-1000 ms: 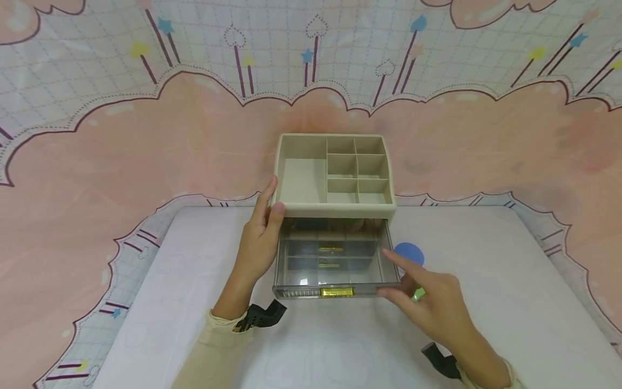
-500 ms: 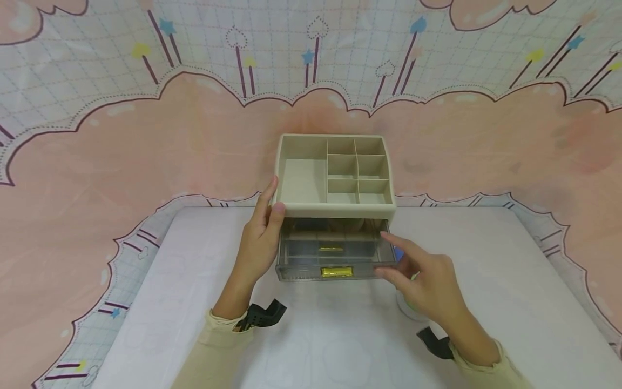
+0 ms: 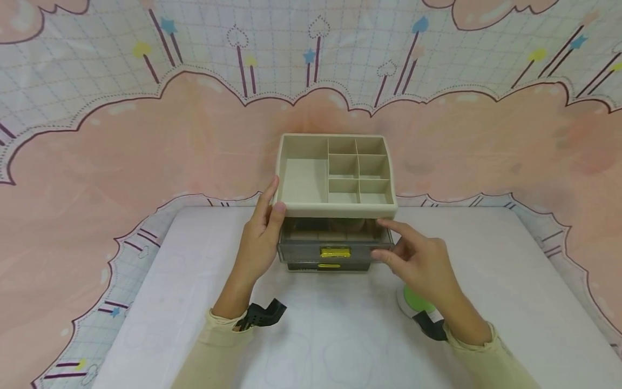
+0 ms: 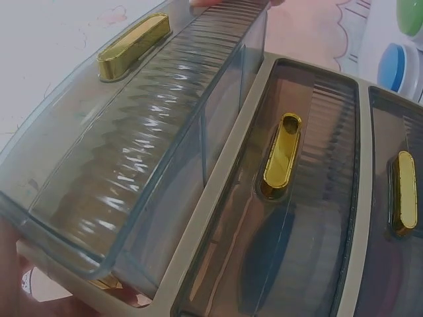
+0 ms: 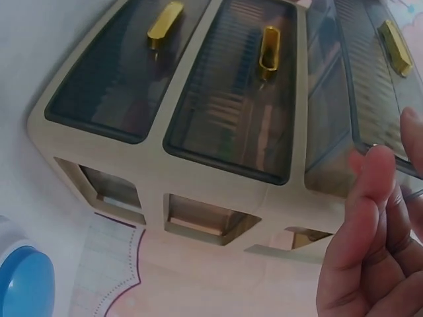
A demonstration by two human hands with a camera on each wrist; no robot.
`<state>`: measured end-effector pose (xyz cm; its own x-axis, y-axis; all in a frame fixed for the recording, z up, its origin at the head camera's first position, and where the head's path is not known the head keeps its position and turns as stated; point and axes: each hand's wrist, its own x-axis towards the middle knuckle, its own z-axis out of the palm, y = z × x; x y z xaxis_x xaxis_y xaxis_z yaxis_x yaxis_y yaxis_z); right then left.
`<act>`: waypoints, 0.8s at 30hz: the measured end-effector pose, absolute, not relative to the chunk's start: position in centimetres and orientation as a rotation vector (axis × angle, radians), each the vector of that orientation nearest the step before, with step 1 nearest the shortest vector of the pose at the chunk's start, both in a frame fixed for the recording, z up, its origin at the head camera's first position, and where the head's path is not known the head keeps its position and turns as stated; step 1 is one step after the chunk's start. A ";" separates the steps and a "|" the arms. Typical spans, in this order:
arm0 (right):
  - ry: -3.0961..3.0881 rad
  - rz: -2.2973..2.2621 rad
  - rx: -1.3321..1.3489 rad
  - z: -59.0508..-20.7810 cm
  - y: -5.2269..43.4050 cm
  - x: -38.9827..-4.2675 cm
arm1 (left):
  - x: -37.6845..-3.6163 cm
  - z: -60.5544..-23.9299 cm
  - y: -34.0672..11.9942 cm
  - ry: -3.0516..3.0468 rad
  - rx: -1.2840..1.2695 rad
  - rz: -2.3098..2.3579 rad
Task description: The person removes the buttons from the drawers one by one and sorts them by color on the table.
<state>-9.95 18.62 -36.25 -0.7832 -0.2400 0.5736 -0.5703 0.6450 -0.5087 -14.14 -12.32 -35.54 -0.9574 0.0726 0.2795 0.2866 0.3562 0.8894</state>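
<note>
Beige organizer between hands | left hand flat on side | right hand fingers straight against top drawer

The drawer organizer has a body of matt beige plastic, smooth and opaque. Its top drawer is of transparent smoky-grey plastic, glossy, with fine ribs on the front that catch the light. The drawer handle looks like shiny gold-coloured metal or metallised plastic; I cannot tell which. The table carries a smooth white cover with a slight sheen. At 12 o'clock hangs a printed backdrop, matt. The sleeve is soft cream cloth.
</note>
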 end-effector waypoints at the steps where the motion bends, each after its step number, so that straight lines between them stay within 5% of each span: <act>1: -2.410 0.969 0.633 -36.3 18.6 -10.0 | -14.1 -35.5 -12.3 -2.423 -0.326 -1.647; 18: -2.264 0.620 0.547 -34.8 18.4 -7.8 | -14.0 -35.4 -12.1 -2.416 -0.314 -1.662; 24: -2.088 0.789 0.784 -35.2 15.6 -7.1 | -14.0 -35.3 -12.2 -2.427 -0.311 -1.652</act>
<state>-7.14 15.60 -35.20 -0.5252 -0.2678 0.8077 -0.7350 0.6211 -0.2720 -13.99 -12.17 -35.31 -0.9600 0.0663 0.2719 0.2773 0.3575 0.8918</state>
